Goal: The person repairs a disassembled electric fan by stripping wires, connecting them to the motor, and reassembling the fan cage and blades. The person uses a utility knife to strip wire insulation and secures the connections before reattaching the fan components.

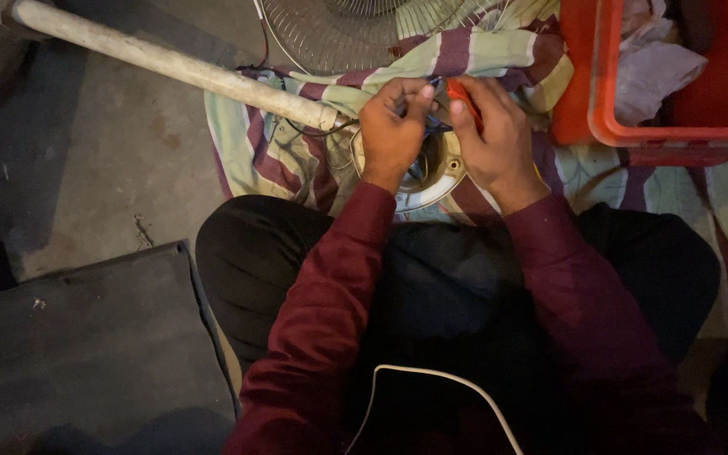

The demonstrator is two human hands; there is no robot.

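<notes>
My left hand [392, 126] pinches thin wires [430, 126] between thumb and forefinger, just above a round white fan motor housing [431, 187] that lies on a striped cloth [280, 156]. My right hand [492, 135] grips a small tool with an orange-red handle [460, 93], its tip meeting the wires at my left fingertips. Both hands are close together, almost touching. Dark red sleeves cover my arms, and my crossed legs in black trousers sit just below the housing.
A white fan pole [170, 63] runs from the upper left to the housing. A wire fan grille [355, 29] lies behind the hands. A red plastic crate [604, 93] with crumpled white material stands at the upper right. A dark mat [86, 337] covers the lower left floor.
</notes>
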